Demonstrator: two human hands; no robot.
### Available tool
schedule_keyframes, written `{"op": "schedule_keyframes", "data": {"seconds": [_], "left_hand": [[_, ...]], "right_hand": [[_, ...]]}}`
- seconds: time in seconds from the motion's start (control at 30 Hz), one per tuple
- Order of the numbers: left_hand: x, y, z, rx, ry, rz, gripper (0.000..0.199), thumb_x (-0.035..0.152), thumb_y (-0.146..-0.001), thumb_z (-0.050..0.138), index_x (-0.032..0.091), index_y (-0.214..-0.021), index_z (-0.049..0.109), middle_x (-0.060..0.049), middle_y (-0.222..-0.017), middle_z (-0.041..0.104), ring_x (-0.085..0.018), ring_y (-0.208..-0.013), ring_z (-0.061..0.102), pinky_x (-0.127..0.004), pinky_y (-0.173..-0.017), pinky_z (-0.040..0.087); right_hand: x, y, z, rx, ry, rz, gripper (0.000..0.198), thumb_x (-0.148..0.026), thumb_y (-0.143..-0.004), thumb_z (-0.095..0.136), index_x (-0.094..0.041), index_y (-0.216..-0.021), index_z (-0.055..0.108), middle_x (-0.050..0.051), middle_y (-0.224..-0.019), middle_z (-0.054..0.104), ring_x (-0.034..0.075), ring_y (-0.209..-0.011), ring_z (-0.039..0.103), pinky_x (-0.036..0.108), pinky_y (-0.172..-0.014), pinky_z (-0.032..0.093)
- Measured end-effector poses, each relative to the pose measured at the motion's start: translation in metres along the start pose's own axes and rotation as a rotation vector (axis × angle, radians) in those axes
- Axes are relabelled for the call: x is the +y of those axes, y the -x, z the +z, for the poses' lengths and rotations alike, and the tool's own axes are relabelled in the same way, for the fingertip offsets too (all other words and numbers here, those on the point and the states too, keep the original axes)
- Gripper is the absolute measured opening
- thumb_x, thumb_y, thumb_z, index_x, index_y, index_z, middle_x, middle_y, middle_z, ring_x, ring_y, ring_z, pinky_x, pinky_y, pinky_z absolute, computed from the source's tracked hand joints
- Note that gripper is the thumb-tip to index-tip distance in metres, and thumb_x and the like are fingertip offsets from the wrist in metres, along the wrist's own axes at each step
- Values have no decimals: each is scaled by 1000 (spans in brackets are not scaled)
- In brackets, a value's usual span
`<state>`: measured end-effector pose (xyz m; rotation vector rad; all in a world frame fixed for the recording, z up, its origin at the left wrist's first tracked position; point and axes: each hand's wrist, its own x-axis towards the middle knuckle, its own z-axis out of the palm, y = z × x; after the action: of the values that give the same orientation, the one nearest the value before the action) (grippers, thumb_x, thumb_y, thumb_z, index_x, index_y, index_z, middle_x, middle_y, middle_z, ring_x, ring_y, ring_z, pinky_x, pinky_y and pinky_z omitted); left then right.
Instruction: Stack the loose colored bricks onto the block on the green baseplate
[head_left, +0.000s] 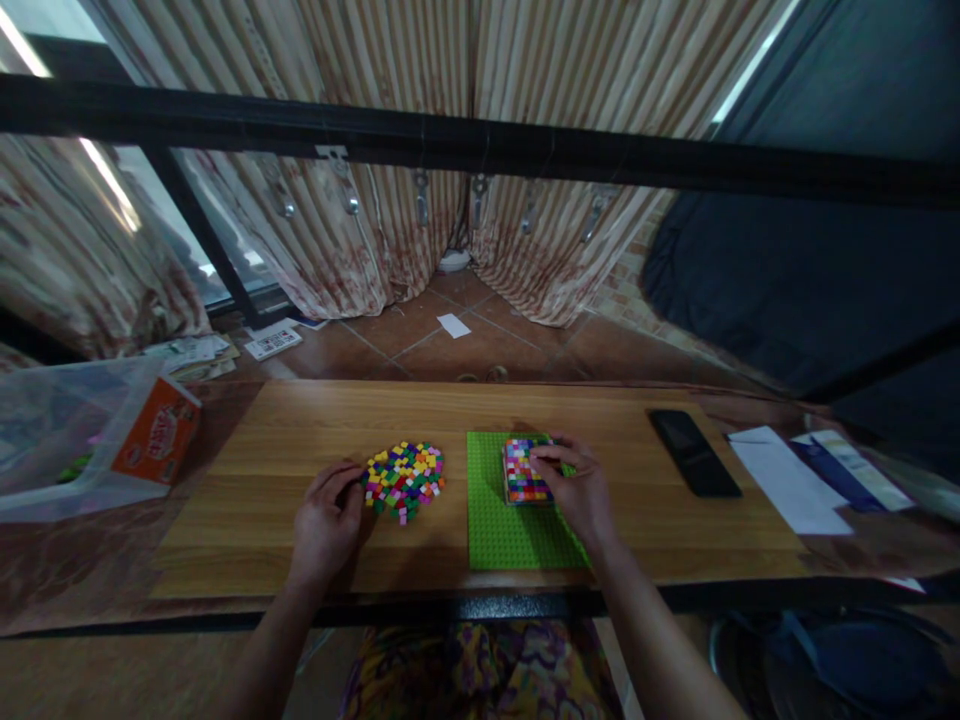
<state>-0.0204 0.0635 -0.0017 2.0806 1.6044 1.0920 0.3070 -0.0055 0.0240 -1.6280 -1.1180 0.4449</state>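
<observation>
Right hand [583, 492] bent at the fingers, it reaches over a block of coloured bricks [523, 472], thumb and forefinger drawn together above its top face; whether a single brick sits between those fingertips I cannot tell. That block lies directly under the fingertips, to the left of the palm, its small squares set in close rows of pink, white, orange, purple and other colours. It rests on a green studded baseplate [504, 545], which spreads out below and to the left of the same hand. Left hand [330, 515] is half curled, palm down, its fingertips at the near side of a pile of loose bricks [405, 480]; I cannot tell if it has taken hold of any. The pile spreads just to the right of that hand, in yellow, green, red, pink, white and purple. Wood-grained tabletop [337, 405] runs beneath both hands. To the right of the right hand lies a black phone [694, 452], with white paper [787, 485] farther out. Well to the left of the left hand stands a clear plastic bin [112, 493] with an orange packet [159, 432] at its side. Beyond both hands, past a dark bar [450, 137], hang striped curtains [405, 60].
</observation>
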Motion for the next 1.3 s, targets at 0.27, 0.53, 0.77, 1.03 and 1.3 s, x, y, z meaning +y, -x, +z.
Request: {"op": "schedule_keyframes", "data": {"seconds": [0.27, 0.53, 0.77, 1.03, 1.3], "left_hand": [[-1, 0, -1, -8, 5, 12, 24, 33, -81, 49, 19, -92, 65, -10, -104, 64, -23, -101, 60, -40, -95, 47], [1, 1, 0, 8, -2, 17, 23, 33, -81, 49, 20, -91, 65, -9, -103, 65, -23, -99, 61, -41, -94, 48], [-1, 1, -1, -2, -11, 9, 25, 33, -81, 48, 19, -91, 65, -9, -105, 65, -24, -100, 61, -41, -94, 48], [-2, 1, 2, -1, 12, -21, 24, 33, -81, 48, 19, -89, 66, -9, -103, 65, -23, -99, 61, -39, -94, 48], [2, 1, 0, 10, 30, -14, 24, 30, -80, 47, 18, -89, 67, -9, -102, 66, -22, -99, 61, -39, -94, 48]], "right_hand": [[1, -2, 5, 26, -110, 67, 10, -32, -66, 71, -22, -69, 71, 6, -98, 63, 25, -107, 56, 41, -87, 47], [-1, 2, 9, 82, -115, 118, 11, -33, -64, 72, -23, -69, 73, 7, -102, 62, 24, -102, 58, 40, -84, 48], [5, 7, 12, 123, -120, 103, 15, -36, -66, 72, -22, -71, 74, 7, -104, 62, 23, -101, 59, 42, -88, 46], [5, 9, 11, 113, -123, 117, 19, -40, -66, 72, -22, -71, 74, 7, -102, 62, 23, -98, 59, 41, -87, 47], [6, 3, -5, 158, -99, 15, 35, -45, -75, 64, -21, -100, 69, 9, -116, 60, 23, -106, 57, 40, -88, 46]]}}
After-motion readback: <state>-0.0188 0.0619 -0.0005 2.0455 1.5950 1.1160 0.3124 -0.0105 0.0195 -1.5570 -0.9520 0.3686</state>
